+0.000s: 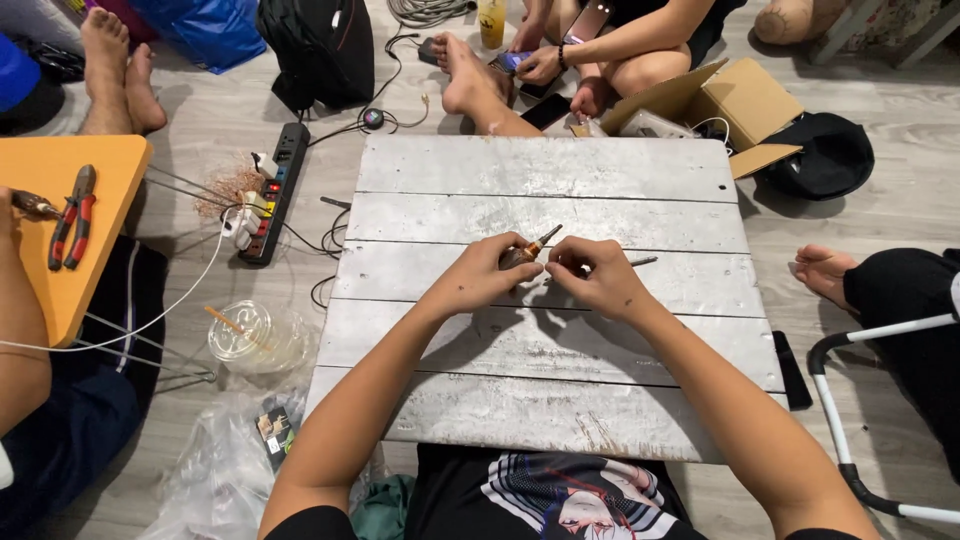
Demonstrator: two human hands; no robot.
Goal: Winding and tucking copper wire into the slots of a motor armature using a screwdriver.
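Small tool (530,249) pinched between both hands' fingers (563,262)

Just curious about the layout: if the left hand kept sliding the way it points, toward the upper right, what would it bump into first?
Most likely the right hand, which sits almost against the left hand over the white plank board.

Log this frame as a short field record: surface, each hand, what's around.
surface: whitewashed plank board, low over a grey floor
left hand: gripping a small tool with a copper-coloured tip
right hand: pinching at the tool's near end; a thin metal pin pokes out past it
left of board: power strip, clear plastic cup, pliers on an orange table
far side: another person seated, cardboard box
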